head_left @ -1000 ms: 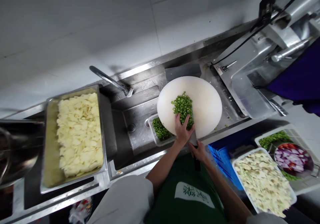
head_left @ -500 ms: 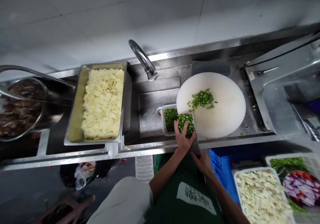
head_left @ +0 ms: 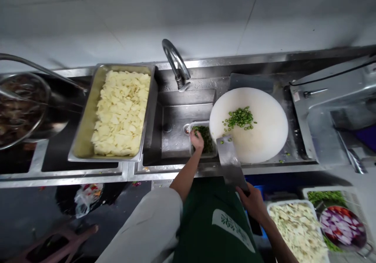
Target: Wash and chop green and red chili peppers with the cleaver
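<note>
My left hand (head_left: 197,140) is over the left side of a clear plastic container (head_left: 216,150) in the sink, its fingers loosely bent and apart, touching or just above the chopped green chillies (head_left: 207,137) inside. The fingertips are partly hidden. My right hand (head_left: 254,201) grips the handle of a cleaver (head_left: 230,159). Its wide blade lies tilted between the container and the round white cutting board (head_left: 264,137), with a few chilli pieces near its tip. A small pile of chopped green chillies (head_left: 241,117) remains on the board.
Left of the sink (head_left: 176,114) stands a deep metal pan (head_left: 80,137) of pale sliced vegetable. A faucet (head_left: 176,61) rises behind the sink. Lower right are a tray of pale shredded vegetable (head_left: 296,227) and a bowl of cut onions (head_left: 340,226). A metal-rimmed strainer (head_left: 23,110) sits far left.
My left hand has moved left off the cleaver, and the chopped chillies it held on the blade are now in the container. The cleaver, nearly bare, has turned flat beside the board.
</note>
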Demonstrator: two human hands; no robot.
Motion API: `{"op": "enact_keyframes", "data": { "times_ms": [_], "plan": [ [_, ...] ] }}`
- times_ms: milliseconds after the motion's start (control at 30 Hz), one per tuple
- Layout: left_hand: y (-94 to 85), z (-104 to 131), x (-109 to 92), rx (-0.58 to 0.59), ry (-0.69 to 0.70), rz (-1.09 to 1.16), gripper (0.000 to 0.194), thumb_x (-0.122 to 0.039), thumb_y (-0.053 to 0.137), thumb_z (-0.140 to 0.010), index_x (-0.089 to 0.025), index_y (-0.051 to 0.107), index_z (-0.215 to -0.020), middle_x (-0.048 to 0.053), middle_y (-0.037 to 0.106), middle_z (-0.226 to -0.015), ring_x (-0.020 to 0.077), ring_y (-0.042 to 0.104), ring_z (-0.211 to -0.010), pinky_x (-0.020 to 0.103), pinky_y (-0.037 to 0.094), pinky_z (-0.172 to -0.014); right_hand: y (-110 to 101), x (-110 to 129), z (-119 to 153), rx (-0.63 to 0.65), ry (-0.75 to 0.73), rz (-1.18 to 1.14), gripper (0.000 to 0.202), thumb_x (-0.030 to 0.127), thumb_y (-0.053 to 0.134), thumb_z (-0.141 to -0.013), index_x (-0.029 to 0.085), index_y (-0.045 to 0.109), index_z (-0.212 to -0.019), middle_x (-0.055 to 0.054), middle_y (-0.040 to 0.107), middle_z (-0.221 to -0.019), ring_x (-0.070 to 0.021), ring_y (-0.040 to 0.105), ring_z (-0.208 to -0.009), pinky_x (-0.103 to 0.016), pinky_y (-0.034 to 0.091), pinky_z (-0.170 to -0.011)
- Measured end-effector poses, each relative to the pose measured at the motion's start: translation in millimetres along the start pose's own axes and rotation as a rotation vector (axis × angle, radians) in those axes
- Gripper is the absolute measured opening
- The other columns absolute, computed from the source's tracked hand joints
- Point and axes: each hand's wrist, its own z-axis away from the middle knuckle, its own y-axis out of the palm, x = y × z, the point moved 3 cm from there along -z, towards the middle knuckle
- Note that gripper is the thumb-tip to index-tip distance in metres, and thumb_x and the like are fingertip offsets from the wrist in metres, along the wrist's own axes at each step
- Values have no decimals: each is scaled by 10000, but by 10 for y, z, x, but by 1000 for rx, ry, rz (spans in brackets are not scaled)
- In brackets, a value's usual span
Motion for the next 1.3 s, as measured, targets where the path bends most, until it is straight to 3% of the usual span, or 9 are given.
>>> {"op": "enact_keyframes", "data": {
  "times_ms": [100, 200, 300, 433, 567, 700, 833, 967, 1300],
  "plan": [
    [-121, -34, -300, -13, 232, 46, 385, -363, 326, -1006, -129, 605, -1132, 174, 638, -1140, 250, 575, -1188, 452, 417, -1088, -355, -232, 15, -108, 110, -174, 428, 615, 573, -794, 227, 538, -617, 24, 525, -404, -146, 495, -394, -259, 410, -466],
    [-58, 136, -739, 318, 595, -13, 456, -463, 428, -981, -174, 539, -1316, 163, 520, -1403, 261, 452, -1364, 445, 368, -1150, -641, -553, -118, -295, 219, -303, 498, 672, 629, -729, 231, 486, -546, 13, 507, -371, -145, 483, -367, -264, 405, -431],
    [214, 307, -1056, 641, 859, -195, 797, -606, 633, -830, -176, 418, -1466, 170, 194, -1626, 373, 170, -1507, 542, 261, -1197, -762, -893, -318, -396, 288, -454, 530, 702, 689, -664, 228, 482, -551, 16, 509, -379, -145, 475, -342, -267, 389, -388],
    [756, 220, -1322, 702, 865, -350, 946, -646, 646, -799, -151, 313, -1533, 193, 28, -1653, 424, 60, -1513, 602, 189, -1201, -798, -1099, -605, -401, 266, -540, 551, 711, 724, -634, 224, 477, -559, 13, 525, -399, -140, 490, -346, -260, 399, -379],
    [1264, 135, -1588, 763, 912, -350, 926, -671, 602, -819, -144, 329, -1530, 200, 136, -1639, 402, 136, -1509, 573, 182, -1216, -877, -962, -966, -338, 248, -568, 571, 720, 746, -595, 242, 434, -591, 13, 553, -428, -154, 526, -353, -266, 432, -370],
    [1480, 205, -1738, 902, 1033, -294, 849, -656, 588, -836, -171, 390, -1505, 164, 264, -1610, 352, 217, -1500, 522, 181, -1237, -984, -713, -1413, -244, 248, -597, 565, 692, 770, -567, 251, 427, -649, 39, 549, -445, -142, 521, -359, -256, 433, -341],
    [1482, 271, -1759, 949, 1084, -245, 825, -648, 612, -824, -196, 424, -1488, 143, 245, -1620, 344, 230, -1497, 512, 184, -1242, -966, -486, -1758, -122, 157, -621, 537, 631, 787, -589, 246, 428, -693, 56, 538, -452, -119, 498, -352, -230, 416, -329],
    [1397, 358, -1730, 860, 1020, -192, 741, -606, 631, -828, -208, 492, -1438, 128, 165, -1642, 362, 203, -1501, 521, 238, -1223, -753, -232, -1846, -8, 46, -549, 466, 600, 735, -660, 237, 445, -690, 46, 539, -427, -122, 494, -338, -225, 398, -333],
    [630, 785, -1299, 651, 734, -107, 545, -490, 634, -842, -213, 587, -1310, 118, 278, -1596, 336, 276, -1479, 538, 320, -1195, -1, 99, -1162, -19, 39, -410, 280, 469, 590, -793, 248, 446, -699, 54, 531, -422, -133, 496, -350, -243, 404, -399]
  ]
}}
